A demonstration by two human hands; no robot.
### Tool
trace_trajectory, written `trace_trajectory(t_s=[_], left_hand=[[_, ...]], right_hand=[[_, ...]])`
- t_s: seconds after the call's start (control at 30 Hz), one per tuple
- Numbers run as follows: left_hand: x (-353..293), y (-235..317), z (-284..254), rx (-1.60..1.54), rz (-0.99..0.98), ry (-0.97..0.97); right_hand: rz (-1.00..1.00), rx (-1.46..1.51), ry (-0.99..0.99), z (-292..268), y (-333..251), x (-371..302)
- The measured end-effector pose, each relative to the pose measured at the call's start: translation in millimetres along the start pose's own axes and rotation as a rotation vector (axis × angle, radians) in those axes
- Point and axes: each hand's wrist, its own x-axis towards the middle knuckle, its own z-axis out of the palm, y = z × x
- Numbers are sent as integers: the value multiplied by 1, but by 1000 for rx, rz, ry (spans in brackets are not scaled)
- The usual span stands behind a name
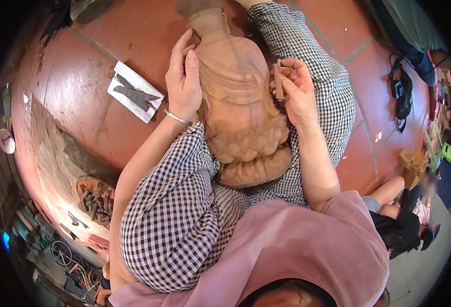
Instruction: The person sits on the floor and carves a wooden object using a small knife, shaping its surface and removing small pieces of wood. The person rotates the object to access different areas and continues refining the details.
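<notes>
A carved brown wooden statue [233,87] lies between my legs, with draped folds on its body and rounded petals round its base. Its narrower end points away from me. My left hand [183,79] rests along its left side near the top, fingers stretched out and thumb apart. In my right hand [299,89] a small, narrow brown strip [278,82] is pinched between thumb and fingers, upright beside the statue's right side. It may be folded sandpaper; its kind does not show clearly.
On the red tiled floor [133,46], left of the statue, a white sheet [144,113] carries dark grey strips [133,93]. Farther left stands a round basket [84,185] of dark pieces. A black strapped bag [404,97] lies at right. Another person [399,225] sits at lower right.
</notes>
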Motion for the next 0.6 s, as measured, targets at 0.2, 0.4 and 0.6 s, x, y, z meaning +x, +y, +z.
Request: trace_trajectory(t_s=[0.2,0.4,0.6], left_hand=[[-18,-4,-11,52,74,-132],[-26,6,-19,99,56,-225],[-24,-1,-16,51,89,-174]], right_hand=[[69,9,12,-4,5,4],[100,92,-23,-12,8,4],[-56,122,-118,-8,8,2]])
